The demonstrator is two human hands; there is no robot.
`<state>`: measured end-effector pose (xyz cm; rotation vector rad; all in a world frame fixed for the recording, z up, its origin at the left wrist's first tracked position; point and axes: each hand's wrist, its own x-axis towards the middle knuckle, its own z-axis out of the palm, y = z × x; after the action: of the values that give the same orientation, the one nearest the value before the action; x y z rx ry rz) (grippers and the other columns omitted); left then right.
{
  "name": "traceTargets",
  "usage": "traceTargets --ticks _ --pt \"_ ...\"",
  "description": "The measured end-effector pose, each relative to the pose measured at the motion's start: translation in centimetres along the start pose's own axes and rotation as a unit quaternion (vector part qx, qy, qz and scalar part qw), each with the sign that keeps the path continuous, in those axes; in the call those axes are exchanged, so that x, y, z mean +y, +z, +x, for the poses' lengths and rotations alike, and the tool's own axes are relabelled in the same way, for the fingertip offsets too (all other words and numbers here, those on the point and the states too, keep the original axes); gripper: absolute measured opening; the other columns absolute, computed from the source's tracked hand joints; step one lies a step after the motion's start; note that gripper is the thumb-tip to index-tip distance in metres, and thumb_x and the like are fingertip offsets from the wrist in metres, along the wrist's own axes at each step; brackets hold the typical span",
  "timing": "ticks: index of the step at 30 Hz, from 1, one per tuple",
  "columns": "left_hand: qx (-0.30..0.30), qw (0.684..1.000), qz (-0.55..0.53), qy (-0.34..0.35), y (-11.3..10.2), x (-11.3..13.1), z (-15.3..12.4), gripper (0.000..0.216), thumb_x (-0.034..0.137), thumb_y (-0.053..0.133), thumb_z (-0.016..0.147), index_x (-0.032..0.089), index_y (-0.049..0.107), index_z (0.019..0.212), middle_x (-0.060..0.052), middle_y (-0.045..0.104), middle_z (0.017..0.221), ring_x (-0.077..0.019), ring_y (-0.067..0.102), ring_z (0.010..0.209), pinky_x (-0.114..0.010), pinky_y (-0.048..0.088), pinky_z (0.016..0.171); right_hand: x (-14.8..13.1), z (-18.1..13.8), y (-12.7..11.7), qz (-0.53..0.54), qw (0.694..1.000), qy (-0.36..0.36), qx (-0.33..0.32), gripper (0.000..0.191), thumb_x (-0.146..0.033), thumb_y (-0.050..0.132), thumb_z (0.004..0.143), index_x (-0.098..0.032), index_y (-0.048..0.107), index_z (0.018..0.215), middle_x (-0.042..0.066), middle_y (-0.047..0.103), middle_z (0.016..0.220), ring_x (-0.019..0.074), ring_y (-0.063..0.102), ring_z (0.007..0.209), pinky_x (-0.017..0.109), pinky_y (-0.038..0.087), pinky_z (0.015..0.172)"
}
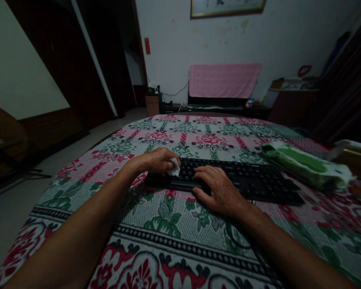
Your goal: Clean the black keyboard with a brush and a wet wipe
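Observation:
A black computer keyboard (252,182) lies on the flowered tablecloth (156,218), slightly turned. Over its left end, my left hand (161,160) is closed on a crumpled white wipe (175,167), which touches the keys. My right hand (218,188) rests on the middle of the keyboard's near edge, fingers stretched over the keys and thumb apart, with nothing in it. Part of the keys is hidden under both hands. A dark cable (236,237) runs beneath my right forearm.
A green and white soft pack (307,162) lies right of the keyboard, beside a box-like object (353,154) at the table's right edge. Beyond the table, a pink cloth (225,80) drapes over a flat dark object by the wall.

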<state>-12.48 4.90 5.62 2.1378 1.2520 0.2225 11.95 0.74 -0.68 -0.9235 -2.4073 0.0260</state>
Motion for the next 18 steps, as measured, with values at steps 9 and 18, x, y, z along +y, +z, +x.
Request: traceTargets --ticks 9,18 --pt "0.008 0.980 0.197 -0.035 -0.8 0.2 -0.4 0.023 0.016 0.054 0.067 0.018 0.069 0.084 0.001 0.065 0.069 -0.0116 0.056 0.064 -0.020 0.037 0.056 -0.2 0.0 -0.2 0.002 1.000 0.003 -0.004 0.025 -0.031 0.058 0.081 -0.019 0.059 0.103 0.010 0.060 0.120 0.0242 0.051 0.113 0.045 0.037 0.097" --pt "-0.010 0.980 0.200 -0.005 0.0 1.7 -0.5 0.025 0.017 0.054 0.069 0.017 0.069 0.088 -0.003 0.068 0.078 -0.0123 0.057 0.068 -0.021 0.038 0.060 0.4 0.5 -1.2 -0.005 1.000 0.011 -0.001 0.024 -0.031 0.054 0.084 -0.020 0.060 0.104 0.011 0.059 0.121 0.0252 0.051 0.115 0.048 0.036 0.098"
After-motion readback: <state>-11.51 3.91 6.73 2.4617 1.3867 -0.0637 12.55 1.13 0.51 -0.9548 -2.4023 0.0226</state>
